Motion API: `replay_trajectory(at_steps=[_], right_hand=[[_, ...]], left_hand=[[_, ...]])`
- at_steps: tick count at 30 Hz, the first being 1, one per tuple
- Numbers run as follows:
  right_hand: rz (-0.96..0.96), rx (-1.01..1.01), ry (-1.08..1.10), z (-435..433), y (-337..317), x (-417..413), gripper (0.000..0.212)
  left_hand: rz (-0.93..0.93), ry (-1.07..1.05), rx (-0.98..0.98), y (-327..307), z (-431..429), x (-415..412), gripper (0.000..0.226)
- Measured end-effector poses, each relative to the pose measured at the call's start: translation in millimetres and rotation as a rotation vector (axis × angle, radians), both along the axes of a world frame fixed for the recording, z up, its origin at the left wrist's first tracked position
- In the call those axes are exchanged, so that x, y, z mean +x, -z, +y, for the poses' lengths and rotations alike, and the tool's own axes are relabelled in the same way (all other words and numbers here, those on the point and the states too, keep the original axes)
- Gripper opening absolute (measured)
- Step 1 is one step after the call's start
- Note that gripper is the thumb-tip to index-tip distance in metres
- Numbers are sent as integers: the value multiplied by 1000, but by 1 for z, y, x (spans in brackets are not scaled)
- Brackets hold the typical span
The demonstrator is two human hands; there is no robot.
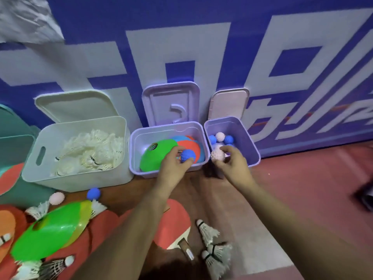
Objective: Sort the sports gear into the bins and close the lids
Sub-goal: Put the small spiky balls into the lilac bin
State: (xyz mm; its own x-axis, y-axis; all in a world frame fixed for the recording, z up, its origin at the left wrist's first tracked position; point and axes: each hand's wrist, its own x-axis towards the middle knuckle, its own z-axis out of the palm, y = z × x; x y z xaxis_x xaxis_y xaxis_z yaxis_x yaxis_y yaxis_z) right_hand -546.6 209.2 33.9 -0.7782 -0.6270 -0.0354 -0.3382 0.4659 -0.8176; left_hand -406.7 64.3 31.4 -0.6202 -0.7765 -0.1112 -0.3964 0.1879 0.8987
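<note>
Balls gripped: left hand blue, right hand white, over bin rims.

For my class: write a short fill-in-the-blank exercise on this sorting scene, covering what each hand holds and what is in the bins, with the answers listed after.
1. The left hand holds a spiky ball coloured ____.
2. The white bin is filled with ____.
3. The right hand holds a pale ball at the edge of the ____ of the three bins.
4. All three lids are ____.

Answers: blue; shuttlecocks; smallest; open
</note>
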Motion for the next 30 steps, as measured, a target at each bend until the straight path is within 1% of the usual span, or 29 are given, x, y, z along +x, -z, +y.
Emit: replay_trajectory(at_steps=[2, 4, 8, 11, 12, 14, 15, 17, 20, 22, 24, 27, 30], right_hand=[[36, 51, 67, 16, 4, -30, 35], [40, 97, 107, 25, 13, -54, 32], [65, 192, 148, 27, 29, -83, 26], [68, 242, 129, 23, 36, -91, 23], [60, 244, 115, 23, 36, -92, 26], [15, 227, 107, 25, 36, -90, 40], [-10, 208, 111, 27, 33, -87, 44], [-22, 165, 103, 31, 30, -74, 43], [12, 95, 48, 31, 26, -42, 26], [2, 48, 9, 23, 22, -17, 16], [2, 27, -52, 14, 22, 11, 10], [-19, 65, -148, 8, 36, 47, 11], [-56, 191, -195, 12, 63, 77, 14]], left_hand=[[-10, 87, 18, 1, 16, -38, 34], [-38, 151, 6, 7, 29, -70, 34], [-166, 191, -38, 29, 39, -116, 37], [-202, 239, -80, 40, 39, -134, 44], [-206, 245, -81, 41, 38, -136, 46], [-191, 232, -65, 44, 35, -132, 42], [-172, 225, -58, 43, 33, -127, 36], [-160, 202, -68, 43, 29, -106, 24], [-176, 164, -41, 44, 22, -55, 16], [-197, 92, -2, 45, 20, -11, 16], [-226, -7, -23, 46, 20, 36, 18], [-313, -129, 21, 52, 26, 97, 17], [-402, -165, 66, 67, 36, 142, 11]])
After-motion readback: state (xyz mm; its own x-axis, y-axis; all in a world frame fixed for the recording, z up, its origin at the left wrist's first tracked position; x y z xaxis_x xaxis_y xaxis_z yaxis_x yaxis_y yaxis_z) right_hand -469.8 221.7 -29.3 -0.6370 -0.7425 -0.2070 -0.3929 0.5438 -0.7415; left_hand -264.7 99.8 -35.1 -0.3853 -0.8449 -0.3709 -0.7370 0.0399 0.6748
